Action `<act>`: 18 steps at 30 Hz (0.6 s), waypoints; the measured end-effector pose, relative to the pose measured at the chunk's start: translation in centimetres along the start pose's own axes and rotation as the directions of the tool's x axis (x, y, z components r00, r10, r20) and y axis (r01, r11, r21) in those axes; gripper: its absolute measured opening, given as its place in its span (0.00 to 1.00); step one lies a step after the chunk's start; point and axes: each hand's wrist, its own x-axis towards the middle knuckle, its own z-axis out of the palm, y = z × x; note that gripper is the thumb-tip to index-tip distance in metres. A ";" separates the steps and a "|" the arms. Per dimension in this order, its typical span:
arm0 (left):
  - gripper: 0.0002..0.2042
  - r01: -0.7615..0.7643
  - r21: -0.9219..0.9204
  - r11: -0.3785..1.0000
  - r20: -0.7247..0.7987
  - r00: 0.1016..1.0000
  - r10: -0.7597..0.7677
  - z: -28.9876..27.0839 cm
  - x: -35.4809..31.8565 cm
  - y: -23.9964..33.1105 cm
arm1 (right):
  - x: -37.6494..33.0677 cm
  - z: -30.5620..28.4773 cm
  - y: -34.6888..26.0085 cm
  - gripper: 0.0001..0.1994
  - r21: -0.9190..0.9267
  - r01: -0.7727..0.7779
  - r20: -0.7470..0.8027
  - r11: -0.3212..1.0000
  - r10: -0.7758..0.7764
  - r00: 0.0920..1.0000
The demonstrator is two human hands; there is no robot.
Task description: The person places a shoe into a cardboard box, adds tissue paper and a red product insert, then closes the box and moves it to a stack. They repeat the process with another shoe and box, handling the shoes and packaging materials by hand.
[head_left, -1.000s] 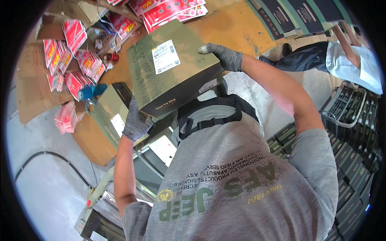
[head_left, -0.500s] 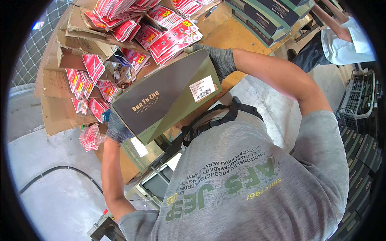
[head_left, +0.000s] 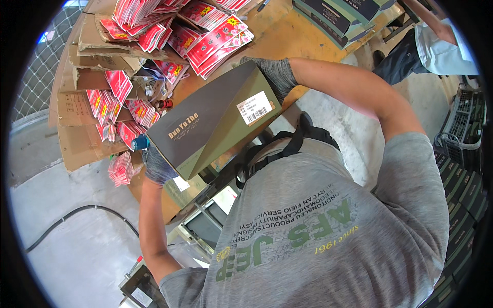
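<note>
Your grey-gloved left hand (head_left: 159, 165) and right hand (head_left: 276, 77), partly closed, grip opposite ends of a grey-and-olive rectangular cardboard box (head_left: 210, 123) before your waist, showing gold lettering (head_left: 183, 127) and a white barcode label (head_left: 255, 108).

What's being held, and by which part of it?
A dark grey and green box, held between both gloved hands by its opposite ends: left hand at the left end, right hand at the right.

Red packets (head_left: 218, 43) lay heaped toward table's (head_left: 277, 41) left edge, among opened cardboard (head_left: 77, 146). Blue cylinder (head_left: 139, 142) near same edge. Black hose (head_left: 96, 207) curved across floor (head_left: 77, 251). Person (head_left: 446, 51) stood beyond right edge.
</note>
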 end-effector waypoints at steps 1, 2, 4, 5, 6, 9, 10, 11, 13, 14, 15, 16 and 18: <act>0.41 0.050 -0.085 0.995 -0.020 0.998 -0.052 0.4 -0.2 0.0 | 0.1 0.2 -0.1 0.29 -0.006 -0.019 -0.018 1.000 0.019 1.000; 0.42 0.100 -0.167 0.981 -0.036 0.994 -0.107 0.9 -0.3 0.1 | 0.2 0.2 -0.1 0.31 -0.023 -0.025 -0.032 0.999 0.024 0.999; 0.44 0.175 -0.292 0.940 -0.063 0.977 -0.202 1.9 -0.8 0.4 | 0.2 0.5 -0.1 0.34 -0.057 -0.037 -0.064 0.998 0.033 0.997; 0.46 0.207 -0.343 0.916 -0.073 0.967 -0.245 2.3 -1.0 0.5 | -0.1 0.8 -0.1 0.36 -0.060 -0.039 -0.094 0.997 0.033 0.995; 0.47 0.241 -0.393 0.887 -0.077 0.953 -0.293 2.8 -1.3 0.5 | -0.4 1.1 -0.1 0.39 -0.063 -0.042 -0.123 0.997 0.034 0.992; 0.51 0.309 -0.528 0.791 -0.075 0.911 -0.406 4.0 -1.5 0.9 | -0.8 1.5 -0.2 0.42 -0.091 -0.023 -0.175 0.996 0.007 0.985; 0.52 0.334 -0.576 0.746 -0.064 0.892 -0.448 4.0 -1.6 1.1 | -0.6 1.6 -0.4 0.41 -0.109 -0.011 -0.183 0.994 -0.009 0.983; 0.53 0.352 -0.619 0.702 -0.056 0.872 -0.487 4.1 -1.7 1.3 | -0.5 1.5 -0.5 0.41 -0.064 0.047 -0.160 0.997 -0.057 0.985; 0.56 0.336 -0.595 0.730 -0.101 0.870 -0.482 3.7 -1.8 2.5 | -0.6 0.1 0.0 0.41 0.025 0.158 -0.117 0.987 -0.154 0.981; 0.61 0.234 -0.304 0.923 -0.259 0.913 -0.317 2.9 -1.5 3.6 | -0.4 -0.8 0.2 0.41 0.067 0.208 -0.094 0.976 -0.201 0.975; 0.66 0.122 0.036 0.992 -0.347 0.932 -0.102 2.1 -0.9 4.7 | 0.6 -2.5 1.0 0.41 0.218 0.372 0.004 0.902 -0.382 0.924; 0.65 0.212 -0.088 0.973 -0.371 0.900 -0.229 1.6 0.6 6.0 | 2.0 -4.3 2.1 0.42 0.380 0.490 0.073 0.784 -0.554 0.829; 0.62 0.386 -0.335 0.860 -0.371 0.785 -0.496 0.8 4.6 8.6 | 5.0 -5.1 4.0 0.47 0.462 0.418 0.102 0.782 -0.515 0.851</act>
